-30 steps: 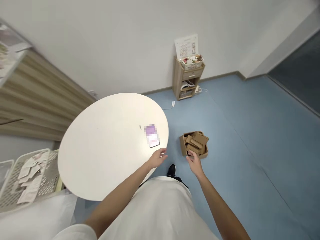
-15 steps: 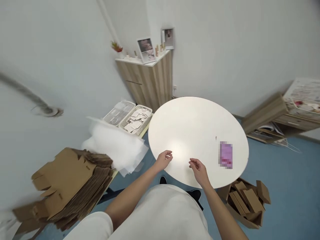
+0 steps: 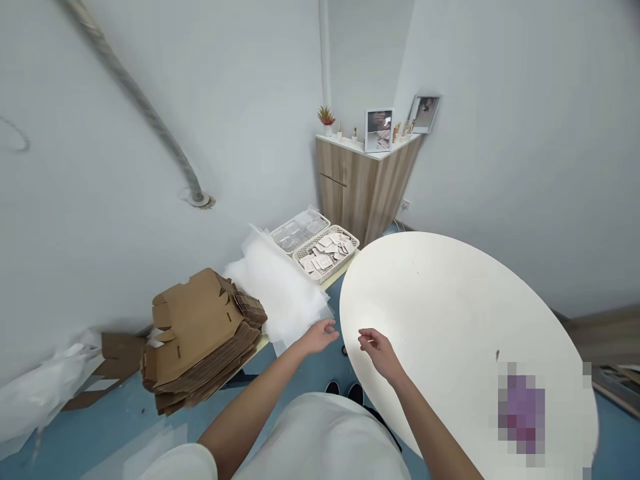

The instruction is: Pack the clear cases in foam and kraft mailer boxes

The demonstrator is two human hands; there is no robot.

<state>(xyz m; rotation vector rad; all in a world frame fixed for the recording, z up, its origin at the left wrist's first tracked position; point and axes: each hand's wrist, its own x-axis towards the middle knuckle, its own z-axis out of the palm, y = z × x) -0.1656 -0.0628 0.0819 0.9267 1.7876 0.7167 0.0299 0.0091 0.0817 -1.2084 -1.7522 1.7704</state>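
My left hand point(image 3: 321, 336) is raised in the air between the side table and the round table, its fingers loosely bent and apart, with nothing in it. Over the left rim of the white round table point(image 3: 440, 293) hovers my right hand point(image 3: 379, 352), fingers curved, also holding nothing visible. A pixel-blurred purple item point(image 3: 523, 410) lies at the table's right side. Left of my hands, white foam-like sheets point(image 3: 285, 290) are piled beside a stack of flattened cardboard boxes point(image 3: 200, 327).
Behind the sheets stand a white basket point(image 3: 325, 275) of small white cards and another basket point(image 3: 300, 230) of clear packets. A wooden cabinet point(image 3: 367, 190) with picture frames fills the corner. White plastic wrapping point(image 3: 45, 393) lies at the far left.
My view has turned left, so the round table sits further right and the cardboard stack nearer the middle. My hands have come closer together, both still empty.
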